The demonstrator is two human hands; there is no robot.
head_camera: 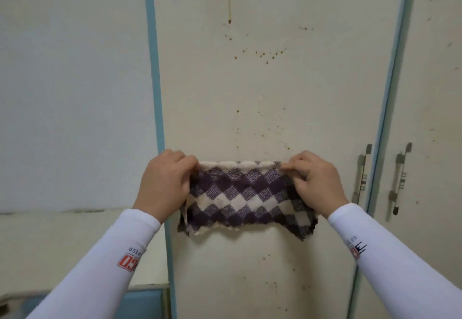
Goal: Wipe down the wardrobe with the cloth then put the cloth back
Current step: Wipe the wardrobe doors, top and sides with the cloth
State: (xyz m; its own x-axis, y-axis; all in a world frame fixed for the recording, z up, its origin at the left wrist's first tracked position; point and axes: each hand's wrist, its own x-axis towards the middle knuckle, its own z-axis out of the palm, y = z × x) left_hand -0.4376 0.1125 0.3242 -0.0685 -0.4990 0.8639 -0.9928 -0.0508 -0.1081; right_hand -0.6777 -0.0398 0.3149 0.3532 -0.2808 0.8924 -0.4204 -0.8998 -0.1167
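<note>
My left hand (166, 183) and my right hand (317, 185) are bare. Each arm behind them is covered by a snug white sleeve that ends in a plain edge right at the wrist. On my left sleeve (100, 276), back from the hand, sits a red patch (128, 261) with white block letters. Next to it is a line of small dark print that reads upside down from where I look. My right sleeve (405, 263) carries, back from that hand, dark block lettering (361, 246) beside a small red mark (355, 253), along with fine print I cannot make out.
</note>
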